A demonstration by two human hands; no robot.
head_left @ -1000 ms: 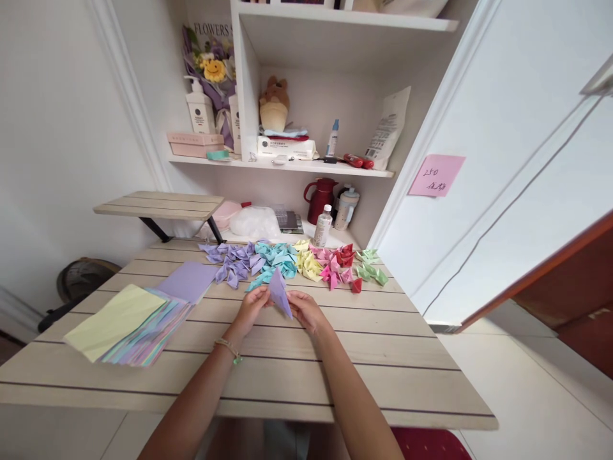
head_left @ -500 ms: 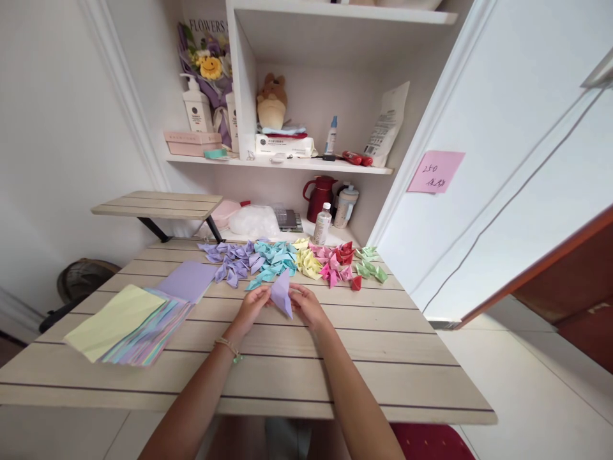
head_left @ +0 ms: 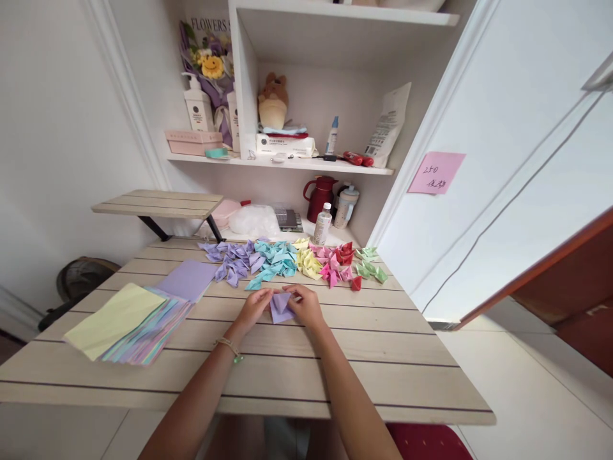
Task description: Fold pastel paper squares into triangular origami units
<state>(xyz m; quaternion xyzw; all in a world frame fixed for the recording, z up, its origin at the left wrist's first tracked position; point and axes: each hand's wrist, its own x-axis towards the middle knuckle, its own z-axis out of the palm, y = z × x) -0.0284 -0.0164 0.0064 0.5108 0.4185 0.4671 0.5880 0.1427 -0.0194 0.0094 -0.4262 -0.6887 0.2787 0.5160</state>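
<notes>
A small folded purple paper [head_left: 279, 306] lies on the wooden table [head_left: 383, 358] between my hands. My left hand [head_left: 253, 305] pinches its left edge with closed fingers. My right hand [head_left: 304, 304] presses down on its right side, fingers curled over the fold. Just beyond my hands lies a row of folded paper pieces [head_left: 292, 259] sorted by colour: purple, blue, yellow, pink, red, green.
A fanned stack of coloured paper sheets [head_left: 129, 322] with a loose purple sheet [head_left: 189, 280] lies at the left. A small bottle [head_left: 322, 225], a red jug [head_left: 320, 197] and a cup stand at the back under cluttered shelves. A pink note [head_left: 435, 173] sticks to the door on the right.
The purple paper was held up as a tall pointed shape; now it is folded down smaller and pressed flat against the table. Both hands moved closer together.
</notes>
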